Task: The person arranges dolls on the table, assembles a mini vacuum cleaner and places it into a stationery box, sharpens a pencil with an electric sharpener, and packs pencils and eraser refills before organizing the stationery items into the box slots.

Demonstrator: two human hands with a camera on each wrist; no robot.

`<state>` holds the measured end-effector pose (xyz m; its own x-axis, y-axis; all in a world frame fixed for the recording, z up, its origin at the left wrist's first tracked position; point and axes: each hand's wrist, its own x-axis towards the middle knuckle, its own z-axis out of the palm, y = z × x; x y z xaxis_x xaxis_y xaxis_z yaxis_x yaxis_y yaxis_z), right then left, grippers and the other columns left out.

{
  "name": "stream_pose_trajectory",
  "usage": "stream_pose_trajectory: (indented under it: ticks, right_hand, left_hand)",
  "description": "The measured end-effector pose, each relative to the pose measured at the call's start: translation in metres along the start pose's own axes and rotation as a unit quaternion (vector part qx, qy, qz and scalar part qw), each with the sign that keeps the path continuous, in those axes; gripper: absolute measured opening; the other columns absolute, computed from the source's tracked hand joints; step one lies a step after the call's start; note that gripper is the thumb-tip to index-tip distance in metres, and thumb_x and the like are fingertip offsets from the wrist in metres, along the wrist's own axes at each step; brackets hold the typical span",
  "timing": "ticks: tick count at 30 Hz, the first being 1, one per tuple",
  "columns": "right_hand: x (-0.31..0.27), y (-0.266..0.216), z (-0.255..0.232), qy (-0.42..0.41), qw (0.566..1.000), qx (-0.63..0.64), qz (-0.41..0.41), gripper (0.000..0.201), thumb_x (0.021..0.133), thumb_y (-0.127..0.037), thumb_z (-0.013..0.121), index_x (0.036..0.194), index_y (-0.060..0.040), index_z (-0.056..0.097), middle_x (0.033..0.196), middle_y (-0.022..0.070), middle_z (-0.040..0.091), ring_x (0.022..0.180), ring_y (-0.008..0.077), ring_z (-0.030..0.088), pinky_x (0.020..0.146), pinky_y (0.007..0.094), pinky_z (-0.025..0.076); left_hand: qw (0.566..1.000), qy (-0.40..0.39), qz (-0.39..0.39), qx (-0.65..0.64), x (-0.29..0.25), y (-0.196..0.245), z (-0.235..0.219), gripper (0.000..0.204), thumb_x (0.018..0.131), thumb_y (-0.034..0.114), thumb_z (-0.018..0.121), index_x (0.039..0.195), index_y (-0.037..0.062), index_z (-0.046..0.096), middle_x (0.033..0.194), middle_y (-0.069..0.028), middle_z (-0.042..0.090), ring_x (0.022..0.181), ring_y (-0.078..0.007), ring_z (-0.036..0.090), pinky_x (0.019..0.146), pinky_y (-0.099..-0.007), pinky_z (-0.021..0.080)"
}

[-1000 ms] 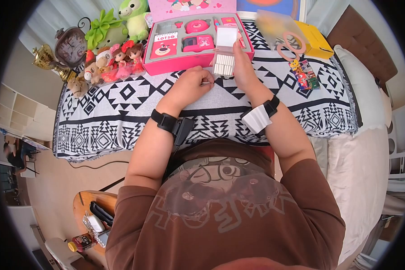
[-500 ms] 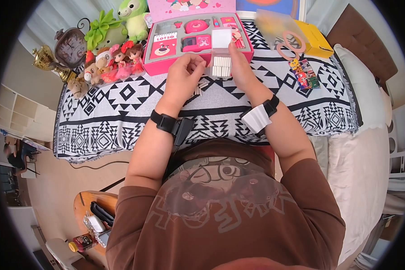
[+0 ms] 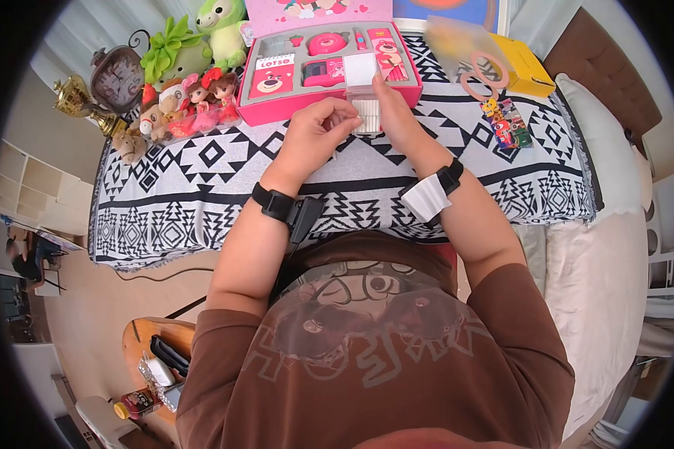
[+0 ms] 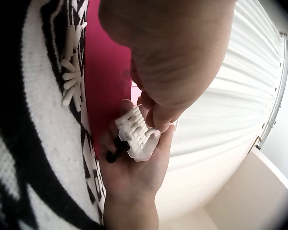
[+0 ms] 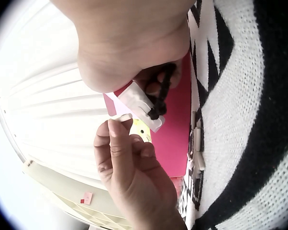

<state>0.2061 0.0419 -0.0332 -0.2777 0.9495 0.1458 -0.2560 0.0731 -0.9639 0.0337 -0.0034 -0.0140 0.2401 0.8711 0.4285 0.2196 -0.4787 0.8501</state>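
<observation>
My right hand (image 3: 398, 112) grips a small clear plastic box (image 4: 143, 152) with its flap lid (image 3: 361, 69) standing up. Rows of short white sticks (image 3: 369, 114) fill much of the box. Thumb and finger of my left hand (image 3: 314, 136) pinch one white stick (image 5: 121, 118) right at the box's left side. Several loose sticks (image 4: 71, 80) lie on the patterned cloth below, mostly hidden by the left hand in the head view. A dark, bunched item (image 5: 159, 98) shows against the right hand's fingers.
Behind the hands an open pink gift box (image 3: 299, 112) holds a notebook and pink toys. Dolls (image 3: 202, 101), plush toys (image 3: 223, 34) and a clock (image 3: 117, 77) stand left. A yellow box (image 3: 526, 66), pink rings (image 3: 479, 78) and colourful cards (image 3: 506, 123) lie right.
My left hand has risen from the cloth to the plastic box with a white stick between its fingertips. The right hand has shifted the box slightly left.
</observation>
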Motion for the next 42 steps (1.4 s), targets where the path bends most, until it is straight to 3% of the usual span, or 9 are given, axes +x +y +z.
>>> stream_pose_trajectory:
  ticks: [9, 17, 20, 24, 26, 42]
  right_hand:
    - [0.001, 0.003, 0.002, -0.009, 1.0, -0.003, -0.008, 0.058, 0.104, -0.049, 0.033, 0.111, 0.001, 0.061, 0.095, 0.0048, 0.065, 0.083, 0.0097, 0.061, 0.073, 0.0238, 0.049]
    - [-0.002, -0.001, 0.004, -0.016, 1.0, -0.008, -0.005, 0.061, 0.104, -0.05, 0.031, 0.109, 0.0017, 0.062, 0.097, 0.0066, 0.065, 0.086, 0.0102, 0.061, 0.076, 0.0247, 0.049]
    - [0.0, 0.002, 0.001, -0.029, 0.999, -0.03, -0.024, 0.062, 0.104, -0.051, 0.03, 0.109, 0.002, 0.062, 0.096, 0.0071, 0.065, 0.086, 0.0104, 0.061, 0.077, 0.0248, 0.049]
    - [-0.001, 0.001, 0.003, -0.028, 0.999, -0.021, -0.021, 0.062, 0.104, -0.051, 0.03, 0.108, 0.002, 0.062, 0.095, 0.0071, 0.065, 0.085, 0.0103, 0.06, 0.076, 0.025, 0.048]
    - [-0.001, 0.0, 0.004, -0.026, 0.999, -0.015, -0.011, 0.062, 0.104, -0.051, 0.03, 0.107, 0.0017, 0.062, 0.093, 0.0066, 0.065, 0.084, 0.0102, 0.06, 0.074, 0.025, 0.048]
    - [-0.002, -0.001, 0.003, -0.045, 0.998, -0.044, -0.007, 0.061, 0.104, -0.049, 0.028, 0.105, 0.0009, 0.063, 0.091, 0.0061, 0.065, 0.083, 0.0113, 0.061, 0.073, 0.0253, 0.048]
  left_hand:
    - [1.0, -0.02, 0.013, 0.016, 0.0, 0.003, 0.001, 0.008, 0.082, 0.004, 0.073, 0.089, 0.0041, 0.068, 0.071, 0.0041, 0.058, 0.064, -0.0035, 0.048, 0.059, -0.0206, 0.039]
    - [0.996, -0.037, 0.074, 0.044, 0.003, -0.004, 0.001, 0.007, 0.083, 0.002, 0.071, 0.089, 0.0027, 0.067, 0.083, 0.0001, 0.054, 0.064, -0.0055, 0.047, 0.058, -0.0216, 0.039]
    - [0.996, -0.048, 0.059, 0.053, 0.003, -0.003, 0.001, 0.011, 0.082, 0.004, 0.072, 0.093, 0.0031, 0.068, 0.081, -0.0023, 0.049, 0.066, -0.0111, 0.047, 0.061, -0.0252, 0.042]
    - [0.996, -0.051, 0.047, 0.059, 0.003, -0.007, 0.001, 0.012, 0.082, 0.005, 0.073, 0.093, 0.0041, 0.069, 0.079, -0.0019, 0.048, 0.066, -0.0113, 0.047, 0.062, -0.0256, 0.042]
    - [0.994, -0.047, 0.072, 0.066, 0.003, -0.009, 0.002, 0.013, 0.082, 0.002, 0.072, 0.095, 0.0026, 0.068, 0.082, -0.0002, 0.051, 0.063, -0.0067, 0.046, 0.057, -0.0227, 0.039]
    - [0.994, -0.036, 0.053, 0.088, 0.003, -0.009, 0.003, 0.015, 0.081, 0.005, 0.075, 0.094, 0.0038, 0.067, 0.082, -0.0008, 0.05, 0.065, -0.0082, 0.046, 0.059, -0.0247, 0.041]
